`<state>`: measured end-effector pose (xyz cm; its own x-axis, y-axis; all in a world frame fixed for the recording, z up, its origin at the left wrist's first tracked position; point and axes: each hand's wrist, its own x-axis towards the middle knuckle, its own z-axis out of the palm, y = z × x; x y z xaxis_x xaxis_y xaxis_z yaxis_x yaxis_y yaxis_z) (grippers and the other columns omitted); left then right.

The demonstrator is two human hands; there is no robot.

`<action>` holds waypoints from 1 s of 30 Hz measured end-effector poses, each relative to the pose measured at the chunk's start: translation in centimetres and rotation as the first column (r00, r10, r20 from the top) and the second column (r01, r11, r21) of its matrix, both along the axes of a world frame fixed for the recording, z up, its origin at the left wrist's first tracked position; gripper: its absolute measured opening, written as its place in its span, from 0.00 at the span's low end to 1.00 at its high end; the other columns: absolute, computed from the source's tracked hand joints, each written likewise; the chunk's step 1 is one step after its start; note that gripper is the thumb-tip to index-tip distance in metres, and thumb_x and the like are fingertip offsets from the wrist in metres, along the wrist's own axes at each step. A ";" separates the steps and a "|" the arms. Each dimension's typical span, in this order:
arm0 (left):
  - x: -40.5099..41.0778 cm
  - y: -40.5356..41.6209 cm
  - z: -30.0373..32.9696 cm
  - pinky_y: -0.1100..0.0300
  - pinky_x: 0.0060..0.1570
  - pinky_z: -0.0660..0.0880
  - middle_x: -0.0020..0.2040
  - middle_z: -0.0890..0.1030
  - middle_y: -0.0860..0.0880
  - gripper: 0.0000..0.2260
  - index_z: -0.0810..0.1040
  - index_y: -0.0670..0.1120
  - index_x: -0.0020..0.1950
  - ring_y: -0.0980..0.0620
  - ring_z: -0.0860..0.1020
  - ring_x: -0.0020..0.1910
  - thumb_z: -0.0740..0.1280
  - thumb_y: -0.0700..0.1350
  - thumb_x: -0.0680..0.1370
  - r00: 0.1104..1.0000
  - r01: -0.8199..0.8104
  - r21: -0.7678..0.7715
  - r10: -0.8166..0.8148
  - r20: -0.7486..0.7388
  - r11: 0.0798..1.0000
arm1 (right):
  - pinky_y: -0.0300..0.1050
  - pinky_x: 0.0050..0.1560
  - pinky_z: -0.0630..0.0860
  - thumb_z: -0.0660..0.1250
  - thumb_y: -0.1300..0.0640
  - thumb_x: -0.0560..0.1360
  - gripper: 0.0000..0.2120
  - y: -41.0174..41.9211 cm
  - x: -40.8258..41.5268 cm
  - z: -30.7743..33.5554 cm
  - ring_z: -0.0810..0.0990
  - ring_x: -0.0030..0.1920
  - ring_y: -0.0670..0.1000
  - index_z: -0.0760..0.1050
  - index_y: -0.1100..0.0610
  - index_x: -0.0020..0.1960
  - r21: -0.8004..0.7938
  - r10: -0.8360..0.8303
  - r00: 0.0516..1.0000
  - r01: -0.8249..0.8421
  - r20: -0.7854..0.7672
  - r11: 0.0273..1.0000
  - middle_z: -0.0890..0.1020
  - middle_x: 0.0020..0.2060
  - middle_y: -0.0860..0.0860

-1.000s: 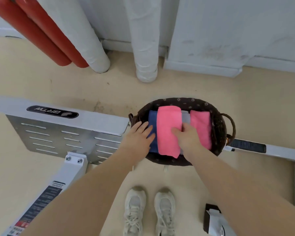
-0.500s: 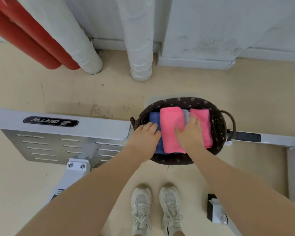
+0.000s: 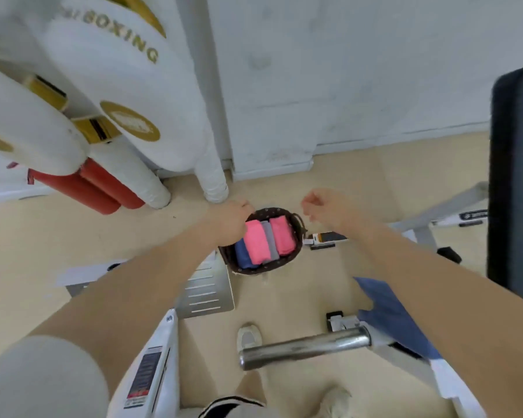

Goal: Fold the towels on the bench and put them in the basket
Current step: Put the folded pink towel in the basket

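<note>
Below both grips, the basket (image 3: 296,220) of dark weave sits on the floor, with soft folded towels (image 3: 255,244) packed side by side inside. Nothing is held: the left hand (image 3: 231,220) is loosely curled over the rim, the right hand (image 3: 329,211) half-curled, just right. A blue cloth (image 3: 393,315) is draped nearer; it could be overlooked or slip off.

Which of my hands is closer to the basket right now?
Left. The left hand overlaps the basket at its near-left rim in this view. The right hand hangs just past the handle side, apart from it. Both hands are empty, fingers loosely curled.
</note>
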<state>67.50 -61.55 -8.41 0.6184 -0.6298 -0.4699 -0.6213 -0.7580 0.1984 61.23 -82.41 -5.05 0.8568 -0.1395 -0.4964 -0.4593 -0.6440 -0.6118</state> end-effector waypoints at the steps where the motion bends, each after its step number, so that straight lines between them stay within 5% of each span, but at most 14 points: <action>1: -0.5 -1.1 1.9 0.53 0.59 0.69 0.67 0.69 0.42 0.18 0.66 0.40 0.69 0.43 0.69 0.64 0.56 0.39 0.79 1.000 0.003 -0.006 -0.003 -0.008 1.000 | 0.51 0.55 0.72 0.61 0.59 0.76 0.05 -1.4 -1.2 2.1 0.75 0.47 0.53 0.74 0.54 0.43 -0.006 -0.012 1.000 0.012 0.024 1.000 0.78 0.44 0.54; 5: -4.0 -7.4 7.8 0.57 0.61 0.67 0.68 0.71 0.43 0.19 0.65 0.44 0.71 0.45 0.70 0.66 0.55 0.42 0.79 0.998 -0.054 -0.126 0.055 0.005 0.991 | 0.40 0.44 0.71 0.61 0.59 0.77 0.06 -6.4 -7.7 8.6 0.76 0.44 0.50 0.75 0.55 0.52 -0.007 -0.098 0.989 0.099 0.107 0.995 0.78 0.43 0.49; 10: -13.1 -17.3 11.5 0.60 0.51 0.69 0.57 0.79 0.44 0.16 0.71 0.42 0.65 0.45 0.77 0.54 0.57 0.39 0.79 0.994 -0.105 -0.383 0.107 -0.016 0.918 | 0.41 0.46 0.74 0.61 0.59 0.76 0.06 -13.2 -17.8 11.9 0.79 0.41 0.49 0.76 0.52 0.47 -0.034 -0.154 0.971 0.163 0.183 0.986 0.80 0.41 0.47; 17: -27.9 -25.8 9.3 0.60 0.51 0.70 0.55 0.79 0.45 0.15 0.71 0.45 0.66 0.47 0.76 0.54 0.58 0.41 0.79 0.972 -0.233 -0.386 0.205 -0.114 0.893 | 0.24 0.33 0.69 0.59 0.60 0.78 0.09 -22.9 -32.3 11.6 0.77 0.43 0.49 0.76 0.60 0.54 0.009 -0.189 0.961 0.191 0.202 0.982 0.81 0.44 0.52; 21: -32.8 -27.7 6.8 0.57 0.50 0.72 0.52 0.80 0.43 0.13 0.73 0.42 0.62 0.43 0.77 0.51 0.57 0.40 0.79 0.963 -0.262 -0.350 0.221 -0.154 0.899 | 0.40 0.48 0.72 0.59 0.58 0.78 0.10 -26.5 -36.3 8.9 0.79 0.49 0.53 0.77 0.59 0.53 -0.029 -0.160 0.982 0.164 0.105 0.986 0.81 0.48 0.53; 26: -33.6 -29.8 2.7 0.56 0.42 0.66 0.45 0.75 0.42 0.06 0.72 0.40 0.49 0.45 0.72 0.43 0.57 0.36 0.76 0.930 -0.362 -0.257 0.327 -0.168 0.896 | 0.42 0.52 0.69 0.56 0.58 0.80 0.13 -28.1 -35.3 4.7 0.76 0.55 0.55 0.75 0.61 0.59 -0.054 -0.090 0.996 0.092 0.027 0.994 0.79 0.54 0.55; 30: -32.0 -31.3 0.1 0.58 0.47 0.68 0.54 0.78 0.39 0.10 0.74 0.37 0.55 0.41 0.76 0.53 0.57 0.37 0.78 0.832 -0.553 -0.238 0.514 -0.207 0.799 | 0.45 0.56 0.69 0.54 0.58 0.81 0.15 -28.2 -32.4 0.3 0.75 0.59 0.58 0.73 0.62 0.61 -0.033 -0.047 0.997 0.045 -0.053 0.998 0.77 0.59 0.58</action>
